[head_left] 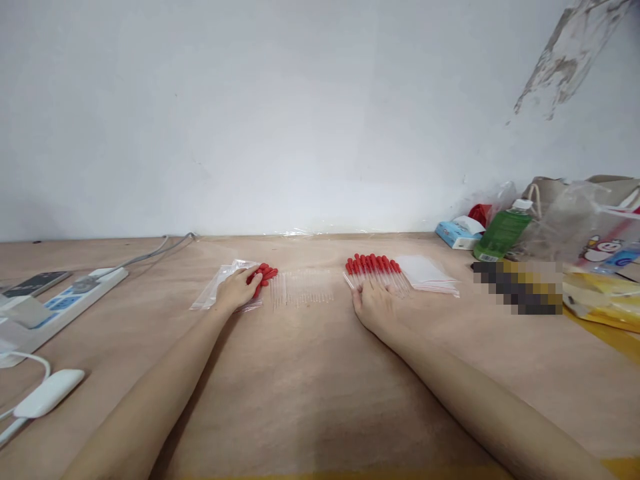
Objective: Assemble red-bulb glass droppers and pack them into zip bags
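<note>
My left hand [236, 288] lies with stretched fingers over a small pile of red rubber bulbs [268, 272], which rests partly on clear plastic bags [213, 293]. My right hand [376, 307] is spread on the lower ends of several glass droppers [384, 277] with red bulbs, laid side by side with the bulbs toward the wall. Its fingertips partly cover the tubes. Between my hands, a row of thin clear glass tubes [303, 288] lies on the wooden table [300, 380]. A stack of clear zip bags [426, 273] with red lines is right of the droppers.
A white power strip [75, 310] with cables and a dark phone-like slab [37, 285] occupy the left side. At the right stand a blue tissue box [457, 235], a green bottle [504, 230] and plastic bags [565, 220]. A pale wall [300, 120] closes off the back.
</note>
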### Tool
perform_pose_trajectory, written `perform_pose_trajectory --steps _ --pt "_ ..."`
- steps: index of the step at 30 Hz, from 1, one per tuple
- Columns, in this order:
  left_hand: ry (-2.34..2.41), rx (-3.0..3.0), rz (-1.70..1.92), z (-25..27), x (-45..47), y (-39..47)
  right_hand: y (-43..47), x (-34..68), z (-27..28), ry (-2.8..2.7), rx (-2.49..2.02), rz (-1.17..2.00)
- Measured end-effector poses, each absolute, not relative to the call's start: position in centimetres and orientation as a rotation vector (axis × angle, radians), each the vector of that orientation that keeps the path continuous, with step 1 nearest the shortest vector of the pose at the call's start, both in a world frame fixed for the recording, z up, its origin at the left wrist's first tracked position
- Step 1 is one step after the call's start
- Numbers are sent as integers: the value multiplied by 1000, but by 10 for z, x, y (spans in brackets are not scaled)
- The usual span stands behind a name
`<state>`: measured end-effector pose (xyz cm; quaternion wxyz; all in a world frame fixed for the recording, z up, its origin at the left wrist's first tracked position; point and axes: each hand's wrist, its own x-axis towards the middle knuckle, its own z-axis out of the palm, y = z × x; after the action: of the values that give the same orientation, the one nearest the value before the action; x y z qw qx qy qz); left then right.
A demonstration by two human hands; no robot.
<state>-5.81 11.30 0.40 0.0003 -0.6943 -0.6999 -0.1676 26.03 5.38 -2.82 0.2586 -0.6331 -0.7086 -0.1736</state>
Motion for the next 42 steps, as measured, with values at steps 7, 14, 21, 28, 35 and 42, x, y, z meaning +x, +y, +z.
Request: perform_pose_trajectory --steps 7,14,21,28,35,42 --pt "-2231 -2150 -703 -2 -33 104 36 272 -20 -1923 -1681 -565" --pt "-2412 -1988 -829 4 -13 98 40 272 -24 -1882 -1703 -546" --pt "-1942 -2200 -914 19 -23 92 48 276 -35 -1884 -1678 -461" --pt "-1625 -2455 -485 18 -5 104 46 275 -30 -1923 -1685 -401" --pt "-1670 -2427 -409 14 -2 107 45 275 -28 -1943 -1692 -383" --pt "-1798 -2316 -529 15 -2 98 45 275 -29 -1924 -1689 -322"
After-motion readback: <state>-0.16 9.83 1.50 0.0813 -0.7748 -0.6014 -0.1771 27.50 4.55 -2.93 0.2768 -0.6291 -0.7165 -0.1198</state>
